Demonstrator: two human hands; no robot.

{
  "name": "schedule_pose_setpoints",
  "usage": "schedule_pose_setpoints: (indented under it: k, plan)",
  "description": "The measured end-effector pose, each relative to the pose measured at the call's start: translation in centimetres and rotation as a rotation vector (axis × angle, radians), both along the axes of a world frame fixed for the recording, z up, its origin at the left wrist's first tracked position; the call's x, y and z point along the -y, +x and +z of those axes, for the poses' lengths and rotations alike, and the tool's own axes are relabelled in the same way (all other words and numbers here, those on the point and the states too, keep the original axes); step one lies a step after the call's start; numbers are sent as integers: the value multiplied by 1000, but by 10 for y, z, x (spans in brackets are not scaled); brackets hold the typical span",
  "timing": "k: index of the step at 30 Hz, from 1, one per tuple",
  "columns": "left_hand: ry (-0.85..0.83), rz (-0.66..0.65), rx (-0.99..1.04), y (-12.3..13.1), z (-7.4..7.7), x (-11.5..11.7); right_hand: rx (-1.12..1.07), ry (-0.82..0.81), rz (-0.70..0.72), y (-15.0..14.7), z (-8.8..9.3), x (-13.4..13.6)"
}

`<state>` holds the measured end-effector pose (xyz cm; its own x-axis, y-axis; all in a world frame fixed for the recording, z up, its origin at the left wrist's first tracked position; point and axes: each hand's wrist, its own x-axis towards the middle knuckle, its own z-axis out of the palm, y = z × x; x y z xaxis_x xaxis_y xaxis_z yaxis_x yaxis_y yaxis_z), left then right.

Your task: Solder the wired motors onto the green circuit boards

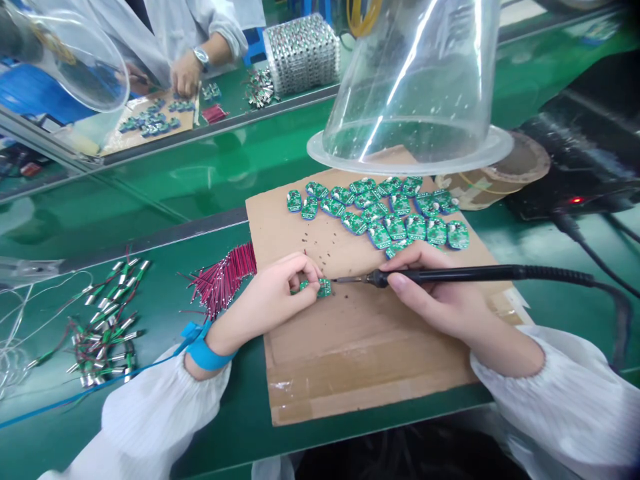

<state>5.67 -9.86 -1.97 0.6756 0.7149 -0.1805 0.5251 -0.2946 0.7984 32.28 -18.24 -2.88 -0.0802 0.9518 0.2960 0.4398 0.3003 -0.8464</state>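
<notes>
My right hand [435, 293] grips a soldering iron [460, 273] like a pen, its tip pointing left and close to a small green circuit board [325, 288]. Whether the tip touches the board I cannot tell. My left hand [287, 287] is closed, with thumb and fingers pinching that board over a cardboard sheet [360, 360]. Part of the board is hidden by the fingers. A blue wrist strap [210, 353] circles my left wrist. Farther back on the cardboard lie several green circuit boards [375, 212] in loose rows.
Left of the cardboard are a bundle of red wires [223, 280] and a pile of metal-ended connectors [107, 327]. A clear plastic funnel hood [410, 87] hangs above the boards. At right sits a black unit [575, 160] with a red light. Across the divider, a co-worker's hand [186, 73] handles boards.
</notes>
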Motion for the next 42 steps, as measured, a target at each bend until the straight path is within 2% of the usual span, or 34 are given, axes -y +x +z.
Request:
schedule_pose_setpoints:
  k: [42]
  plan:
    - [22,-7,-1,0,1,0,11,-2,-28,0,3,0]
